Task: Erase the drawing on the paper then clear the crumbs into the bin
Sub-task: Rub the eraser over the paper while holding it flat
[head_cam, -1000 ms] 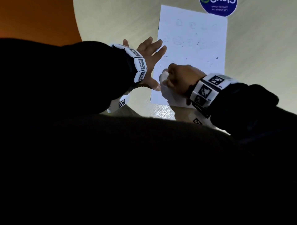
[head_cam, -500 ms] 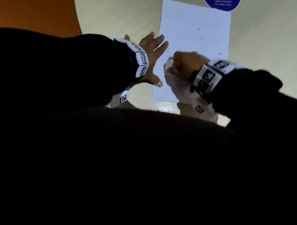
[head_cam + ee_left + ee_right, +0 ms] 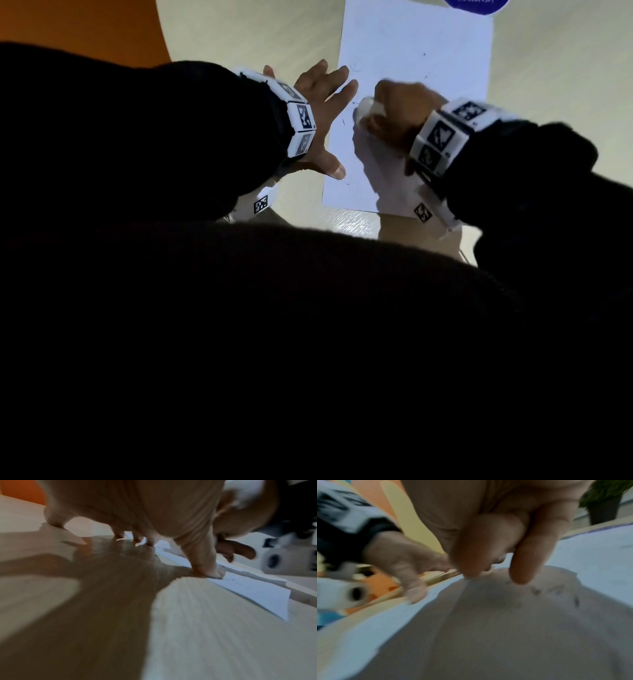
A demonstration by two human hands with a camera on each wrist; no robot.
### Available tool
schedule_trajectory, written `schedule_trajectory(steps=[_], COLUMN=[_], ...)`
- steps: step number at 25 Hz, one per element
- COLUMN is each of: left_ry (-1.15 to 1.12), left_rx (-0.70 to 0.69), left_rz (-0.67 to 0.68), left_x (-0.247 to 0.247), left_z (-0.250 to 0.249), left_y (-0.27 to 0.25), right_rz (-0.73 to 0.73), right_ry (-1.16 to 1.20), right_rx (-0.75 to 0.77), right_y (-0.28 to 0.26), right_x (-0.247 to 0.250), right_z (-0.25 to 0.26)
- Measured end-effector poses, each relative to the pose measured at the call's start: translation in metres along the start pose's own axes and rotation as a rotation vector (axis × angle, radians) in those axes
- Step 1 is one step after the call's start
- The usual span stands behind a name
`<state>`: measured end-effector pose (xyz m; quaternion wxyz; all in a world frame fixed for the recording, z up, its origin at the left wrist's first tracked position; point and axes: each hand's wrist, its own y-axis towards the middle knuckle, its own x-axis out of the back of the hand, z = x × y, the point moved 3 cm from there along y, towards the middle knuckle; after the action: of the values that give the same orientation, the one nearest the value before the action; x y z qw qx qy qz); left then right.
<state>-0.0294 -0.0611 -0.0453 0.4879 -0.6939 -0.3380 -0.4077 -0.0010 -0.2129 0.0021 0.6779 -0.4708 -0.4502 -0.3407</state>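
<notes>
A white sheet of paper lies on the pale table, with faint pencil marks and dark eraser crumbs on it. My left hand lies flat with fingers spread, its thumb and fingertips pressing the sheet's left edge. My right hand grips a white eraser and holds it down on the paper just right of the left hand. In the right wrist view the curled fingers hide most of the eraser, and crumbs lie in the hand's shadow.
A round blue sticker sits on the table at the paper's far end. The table's curved edge meets an orange floor at the left. A dark potted plant stands beyond the table. My dark clothing fills the lower head view.
My right hand has slid the eraser up the sheet, away from me, from beside the left thumb to beside the left fingers. The left hand has stayed pressed on the paper's edge.
</notes>
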Motion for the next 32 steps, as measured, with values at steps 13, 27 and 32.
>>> schedule_trajectory(steps=[13,27,32], left_ry=[0.034,-0.002,-0.009], left_rx=[0.005,-0.043,-0.006], left_rz=[-0.027,-0.042,-0.016], left_x=[-0.001,0.009,0.011], left_z=[0.002,0.017,0.018], left_y=[0.001,0.035,0.033], right_rz=[0.102,0.145,0.064], right_ry=[0.007,-0.021,0.028], right_rx=[0.031,0.020,0.024], right_y=[-0.023,0.022,0.039], right_x=[-0.014,0.008,0.017], right_z=[0.013,-0.007,-0.004])
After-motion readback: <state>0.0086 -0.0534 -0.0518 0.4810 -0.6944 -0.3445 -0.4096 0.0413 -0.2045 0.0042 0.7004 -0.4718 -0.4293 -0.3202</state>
